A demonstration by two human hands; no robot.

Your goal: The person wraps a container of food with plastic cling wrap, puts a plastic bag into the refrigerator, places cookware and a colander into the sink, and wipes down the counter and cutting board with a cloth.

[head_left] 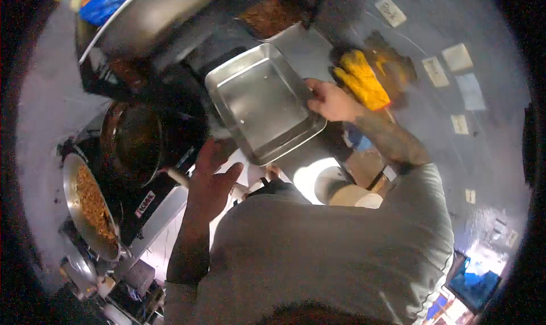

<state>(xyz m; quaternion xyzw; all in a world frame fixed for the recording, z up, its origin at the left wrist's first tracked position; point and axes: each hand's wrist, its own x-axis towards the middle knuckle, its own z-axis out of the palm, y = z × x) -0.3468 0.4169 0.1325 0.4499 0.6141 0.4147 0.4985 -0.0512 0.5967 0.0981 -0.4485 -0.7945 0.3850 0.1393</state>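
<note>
A rectangular stainless steel pan (256,103) is held up in front of me, with a few small pale specks on its inside. My right hand (334,101) grips its right rim, thumb and fingers closed on the edge. Near the pan's lower left corner is my left hand (213,180), with thumb and fingers apart and nothing in them. It appears apart from the pan.
On the left, a dark frying pan (131,143) sits on the black stovetop, beside a wide metal pan (70,180) of brown crumbly food. A large metal pot (153,15) stands at the upper left. A yellow glove (364,80) hangs at the right, near paper labels (435,72).
</note>
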